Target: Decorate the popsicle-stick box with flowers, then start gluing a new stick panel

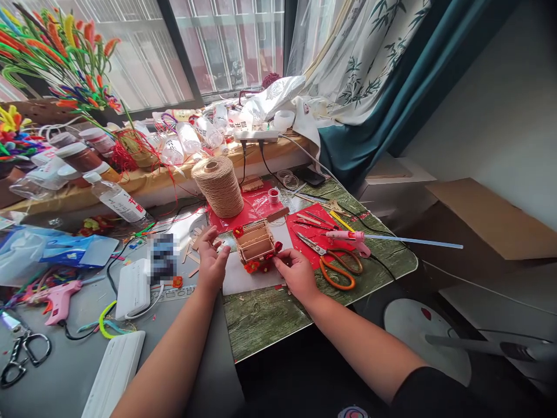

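Note:
A small open box of wooden craft sticks (256, 242) sits on a white sheet (237, 280), trimmed with red and orange flowers (252, 266) along its near side and corners. My right hand (297, 271) closes its thumb and fingers on the box's near right corner, beside a dark red flower. Just left of the box, my left hand (212, 261) has its fingers apart and curved, with nothing in them. Orange-handled scissors (337, 267) lie to the right of my right hand, half open. Behind them rests a pink glue gun (348, 237) with a long clear glue stick.
A large twine spool (217, 187) stands behind the box. Red sheets (304, 247) carry sticks and pencils. On the left are a second pink glue gun (58, 302), black-handled scissors (25, 351) and white power banks (133, 289). Bottles (117, 197) crowd the sill side. A cable crosses the right edge.

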A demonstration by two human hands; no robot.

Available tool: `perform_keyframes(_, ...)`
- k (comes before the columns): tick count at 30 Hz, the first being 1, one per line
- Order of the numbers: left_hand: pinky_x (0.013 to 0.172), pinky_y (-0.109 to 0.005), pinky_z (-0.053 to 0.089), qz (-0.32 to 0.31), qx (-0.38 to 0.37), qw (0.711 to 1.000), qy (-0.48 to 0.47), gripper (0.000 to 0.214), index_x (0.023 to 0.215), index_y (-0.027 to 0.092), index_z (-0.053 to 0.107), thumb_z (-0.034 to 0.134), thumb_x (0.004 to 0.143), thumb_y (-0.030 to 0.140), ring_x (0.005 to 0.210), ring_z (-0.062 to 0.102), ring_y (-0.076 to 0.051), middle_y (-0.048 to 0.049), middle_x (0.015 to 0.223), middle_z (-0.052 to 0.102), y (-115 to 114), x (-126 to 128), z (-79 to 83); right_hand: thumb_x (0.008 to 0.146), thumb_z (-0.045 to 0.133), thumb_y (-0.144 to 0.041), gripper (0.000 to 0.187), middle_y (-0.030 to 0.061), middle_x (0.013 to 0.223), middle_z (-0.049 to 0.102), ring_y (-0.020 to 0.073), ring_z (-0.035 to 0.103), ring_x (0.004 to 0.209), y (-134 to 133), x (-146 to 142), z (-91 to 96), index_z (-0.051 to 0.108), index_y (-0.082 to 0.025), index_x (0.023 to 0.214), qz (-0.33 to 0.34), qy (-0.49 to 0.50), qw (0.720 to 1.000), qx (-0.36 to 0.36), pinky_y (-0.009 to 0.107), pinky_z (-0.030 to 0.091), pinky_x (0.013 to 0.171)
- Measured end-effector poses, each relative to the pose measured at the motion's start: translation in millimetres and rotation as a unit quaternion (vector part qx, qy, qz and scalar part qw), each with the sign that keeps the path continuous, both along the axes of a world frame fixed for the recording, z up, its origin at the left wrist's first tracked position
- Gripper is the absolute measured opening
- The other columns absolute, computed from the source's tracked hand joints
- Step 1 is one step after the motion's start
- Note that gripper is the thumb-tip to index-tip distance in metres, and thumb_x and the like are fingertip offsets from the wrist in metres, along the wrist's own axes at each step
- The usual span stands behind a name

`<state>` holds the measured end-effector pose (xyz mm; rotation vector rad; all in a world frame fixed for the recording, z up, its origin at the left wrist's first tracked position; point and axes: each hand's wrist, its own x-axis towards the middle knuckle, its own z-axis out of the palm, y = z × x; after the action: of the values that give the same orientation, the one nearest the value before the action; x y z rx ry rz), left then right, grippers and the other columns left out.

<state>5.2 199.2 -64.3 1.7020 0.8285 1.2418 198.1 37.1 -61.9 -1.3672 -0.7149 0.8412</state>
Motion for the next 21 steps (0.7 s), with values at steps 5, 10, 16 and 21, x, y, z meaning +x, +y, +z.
perform_keyframes(5,0.111,-0.045,0.042,0.026,0.031,0.999,0.02,0.059,0.14,0.029,0.046,0.067,0.09,0.052,0.143,0.046,-0.03,-0.0129,0.156,0.043,-8.3,2.7,9.5,0.086,0.074,-0.048,0.027,-0.0005,0.074,0.066,0.0136,0.054,0.059,0.0,-0.1,-1.8,0.066,-0.022,0.086,-0.001,-0.014,1.0,0.003,0.027,0.044,0.056)
perform_keyframes(10,0.115,-0.054,0.037,0.046,0.245,0.964,0.093,0.033,0.113,0.03,0.065,0.077,0.083,0.032,0.13,0.055,-0.032,-0.008,0.133,0.063,-34.6,-4.3,30.6,0.085,0.074,-0.05,0.03,-0.0012,0.071,0.064,0.0143,0.053,0.059,0.4,0.4,-2.7,0.065,-0.022,0.085,0.006,-0.009,1.0,0.005,0.027,0.044,0.056)
perform_keyframes(16,0.107,-0.054,0.041,-0.063,0.332,0.919,0.204,0.025,0.106,0.037,0.076,0.075,0.086,0.023,0.113,0.065,-0.031,-0.0025,0.11,0.077,-46.7,-2.9,36.3,0.084,0.075,-0.048,0.027,-0.0014,0.071,0.063,0.0144,0.053,0.06,1.1,1.2,-3.3,0.066,-0.022,0.085,0.004,-0.01,1.0,0.012,0.027,0.043,0.058)
perform_keyframes(21,0.107,-0.054,0.038,-0.063,0.326,0.91,0.25,0.036,0.12,0.036,0.074,0.078,0.085,0.031,0.118,0.063,-0.034,-0.0043,0.122,0.075,-39.2,3.8,35.5,0.085,0.074,-0.05,0.028,-0.0003,0.075,0.065,0.0147,0.054,0.061,1.5,0.0,-2.2,0.067,-0.022,0.088,0.017,0.01,1.0,0.016,0.027,0.046,0.057)
